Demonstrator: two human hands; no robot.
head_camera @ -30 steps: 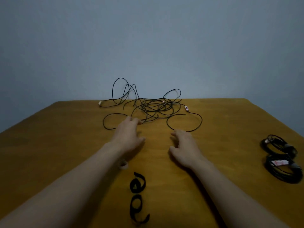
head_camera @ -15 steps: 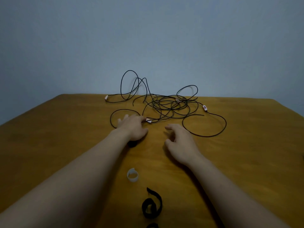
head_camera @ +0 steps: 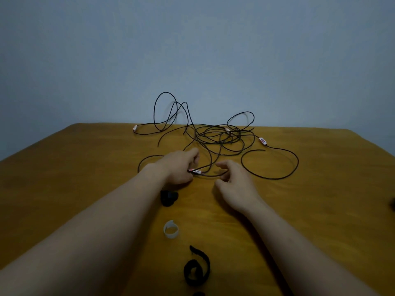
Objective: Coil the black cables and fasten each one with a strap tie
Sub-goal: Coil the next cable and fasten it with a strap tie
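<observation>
Wood table [head_camera: 85, 178]: black cables [head_camera: 218, 137] lay tangled, uncoiled. L hand [head_camera: 177, 169] pinched plug [head_camera: 197, 172] nr tangle; R hand [head_camera: 235, 184] slack, empty; strap ties [head_camera: 196, 268] unused.

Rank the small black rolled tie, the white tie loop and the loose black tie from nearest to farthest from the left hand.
1. The small black rolled tie, just below the left hand, beside its wrist.
2. The white tie loop, closer to the person, between the forearms.
3. The loose black tie, near the bottom edge of the view.
</observation>
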